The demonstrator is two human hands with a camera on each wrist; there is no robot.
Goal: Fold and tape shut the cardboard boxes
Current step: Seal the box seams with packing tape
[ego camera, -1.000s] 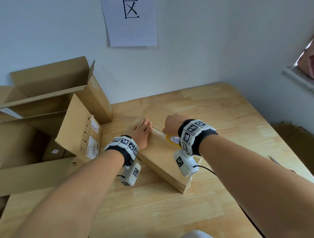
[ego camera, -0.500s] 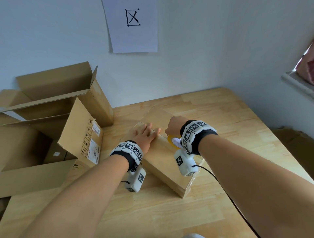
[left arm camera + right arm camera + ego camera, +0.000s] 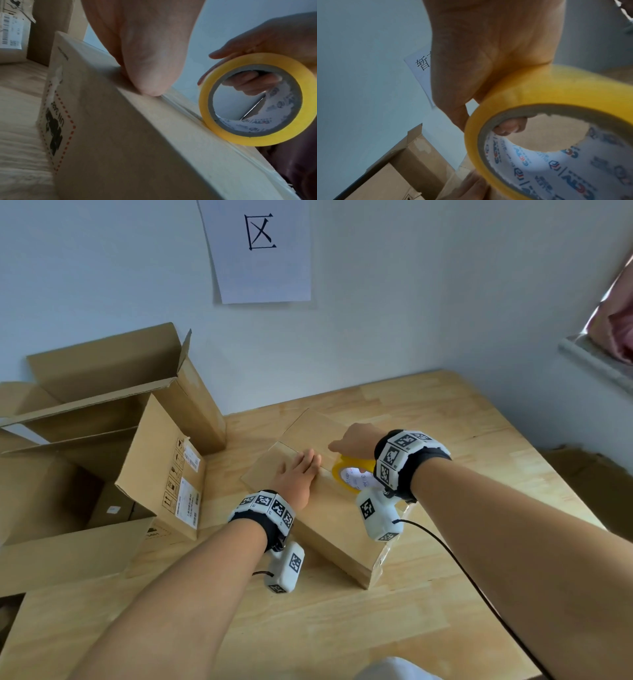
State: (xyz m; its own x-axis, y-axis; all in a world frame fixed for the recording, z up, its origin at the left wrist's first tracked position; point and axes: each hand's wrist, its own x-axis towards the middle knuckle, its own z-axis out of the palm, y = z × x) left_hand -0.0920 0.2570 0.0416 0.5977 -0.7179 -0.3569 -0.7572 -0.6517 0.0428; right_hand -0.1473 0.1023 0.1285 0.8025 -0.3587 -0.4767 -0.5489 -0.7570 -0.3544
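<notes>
Tape roll (image 3: 352,475) now lifted clear along the seam, gripped in right hand (image 3: 356,438); left hand (image 3: 298,474) flat on box (image 3: 335,529) mid-table, seam running away from both hands

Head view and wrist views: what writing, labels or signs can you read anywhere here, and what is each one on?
"区": paper sheet on the wall.
"暂": same sheet in the right wrist view, the rest hidden behind the right hand.
"UN 348", cut off: dashed red label on the side of the closed box.
Blue and red logos inside the tape roll: too blurred.
Shipping labels on the open box: too small.
</notes>
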